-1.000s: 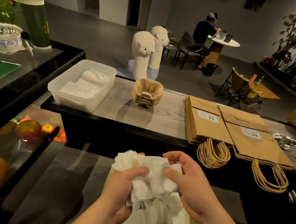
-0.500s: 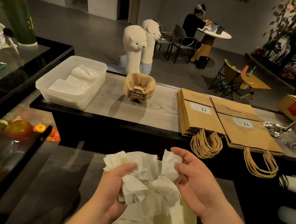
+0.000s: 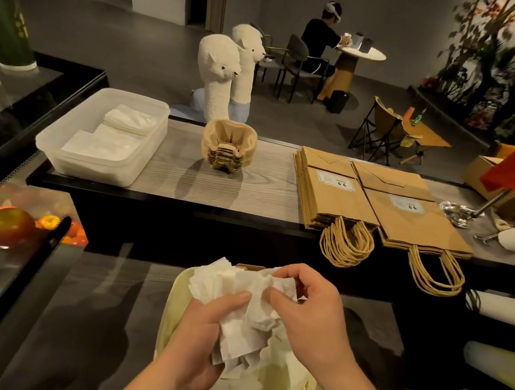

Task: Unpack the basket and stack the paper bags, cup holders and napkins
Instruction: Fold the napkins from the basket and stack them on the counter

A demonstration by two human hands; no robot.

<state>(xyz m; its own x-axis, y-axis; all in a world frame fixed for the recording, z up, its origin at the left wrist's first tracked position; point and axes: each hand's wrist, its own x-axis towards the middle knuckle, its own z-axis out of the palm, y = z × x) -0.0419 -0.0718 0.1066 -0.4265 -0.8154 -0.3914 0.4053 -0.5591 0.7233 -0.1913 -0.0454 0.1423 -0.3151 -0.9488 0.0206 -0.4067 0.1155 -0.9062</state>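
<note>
Napkins [image 3: 247, 321]: loose bunch, lower centre, over basket [image 3: 168, 324] | left hand [image 3: 200, 344] grips bunch from below | right hand [image 3: 305, 315] pinches top edges, likely squaring them for stacking.

Stock on view, counted by kind.
Listed on the far counter [image 3: 266, 192]: two stacks of paper bags [image 3: 334, 201], one nested stack of cup holders [image 3: 228, 148], and one clear tub [image 3: 95, 170] in which two piles of napkins [image 3: 128, 120] are kept. One basket [image 3: 170, 311] of loose napkins is recorded near. Two alpaca figures [image 3: 216, 71] are noted beyond, and one seated person [image 3: 319, 39] far.
</note>
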